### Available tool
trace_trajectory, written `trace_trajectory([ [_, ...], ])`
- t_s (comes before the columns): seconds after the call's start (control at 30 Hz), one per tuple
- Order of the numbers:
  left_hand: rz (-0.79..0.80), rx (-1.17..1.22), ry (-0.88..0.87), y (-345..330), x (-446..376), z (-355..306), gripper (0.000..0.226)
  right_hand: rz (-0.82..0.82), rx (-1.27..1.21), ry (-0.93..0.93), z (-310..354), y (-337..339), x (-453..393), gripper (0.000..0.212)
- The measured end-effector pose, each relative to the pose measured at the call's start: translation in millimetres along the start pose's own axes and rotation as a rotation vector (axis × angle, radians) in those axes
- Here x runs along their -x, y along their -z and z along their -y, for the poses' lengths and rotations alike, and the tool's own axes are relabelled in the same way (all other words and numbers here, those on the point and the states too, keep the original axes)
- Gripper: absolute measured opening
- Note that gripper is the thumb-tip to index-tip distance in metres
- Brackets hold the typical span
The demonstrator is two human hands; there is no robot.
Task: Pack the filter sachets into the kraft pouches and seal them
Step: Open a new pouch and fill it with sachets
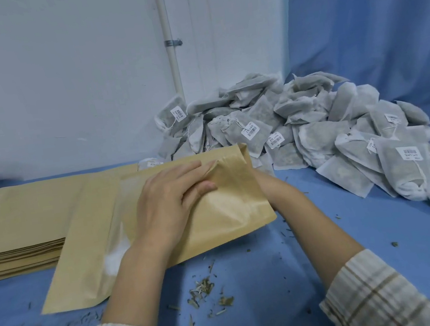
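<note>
A kraft pouch (229, 210) lies tilted on the blue table in front of me, its mouth toward the far right. My left hand (167, 202) rests on top of it, fingers pinching the paper near the mouth. My right hand (263, 183) is mostly hidden behind the pouch's right edge; only the wrist and heel show, and it seems to hold that edge. Whether a sachet is inside cannot be seen. A large heap of grey-white filter sachets (314, 132) with barcode tags lies at the back right.
A stack of flat kraft pouches (19, 231) sits at the left, and another pouch (84, 264) lies under the one I handle. Loose dried herb bits (204, 291) litter the blue table (279, 278). A white wall and pipe stand behind. Paper corner at bottom left.
</note>
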State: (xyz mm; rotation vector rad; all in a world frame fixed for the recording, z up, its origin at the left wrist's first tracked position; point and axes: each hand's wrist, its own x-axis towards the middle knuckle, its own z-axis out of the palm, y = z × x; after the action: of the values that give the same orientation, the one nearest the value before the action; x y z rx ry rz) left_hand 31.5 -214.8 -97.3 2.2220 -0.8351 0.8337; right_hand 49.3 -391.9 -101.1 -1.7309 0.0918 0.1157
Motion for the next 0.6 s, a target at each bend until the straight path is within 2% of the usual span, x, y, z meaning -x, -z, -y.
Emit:
trace_trajectory([
  [0.03,-0.008,0.004,-0.013,0,-1,1,0.036,-0.026,0.004,-0.009,0,1,-2,0.012],
  [0.07,-0.02,-0.011,-0.029,0,-1,1,0.034,-0.037,0.001,0.003,-1,1,-3,0.015],
  [0.13,-0.049,-0.082,-0.075,1,-2,0,0.027,-0.084,-0.021,0.133,-6,-1,-3,0.041],
  [0.17,-0.063,-0.115,-0.093,1,-2,0,0.024,-0.173,0.008,0.223,-13,-2,-6,0.047],
  [0.23,-0.071,-0.142,-0.096,3,-3,2,0.021,-0.445,0.125,0.349,-31,5,-16,0.039],
  [0.27,-0.061,-0.149,-0.082,3,-3,3,0.021,-0.564,0.258,0.347,-40,10,-21,0.033],
  [0.33,-0.04,-0.17,-0.045,4,-1,6,0.023,-0.669,0.606,0.142,-56,19,-30,0.02],
  [0.4,-0.03,-0.165,0.001,5,2,7,0.024,-0.619,0.761,-0.08,-65,29,-35,0.04],
  [0.43,-0.024,-0.158,0.021,5,3,8,0.024,-0.603,0.749,-0.093,-65,31,-36,0.05],
  [0.5,-0.006,-0.151,0.055,4,4,9,0.025,-0.618,0.639,0.034,-64,33,-39,0.063],
  [0.57,0.014,-0.146,0.088,3,3,11,0.029,-0.62,0.462,0.181,-61,34,-37,0.066],
  [0.6,0.019,-0.145,0.101,3,3,11,0.031,-0.602,0.353,0.197,-59,33,-35,0.063],
])
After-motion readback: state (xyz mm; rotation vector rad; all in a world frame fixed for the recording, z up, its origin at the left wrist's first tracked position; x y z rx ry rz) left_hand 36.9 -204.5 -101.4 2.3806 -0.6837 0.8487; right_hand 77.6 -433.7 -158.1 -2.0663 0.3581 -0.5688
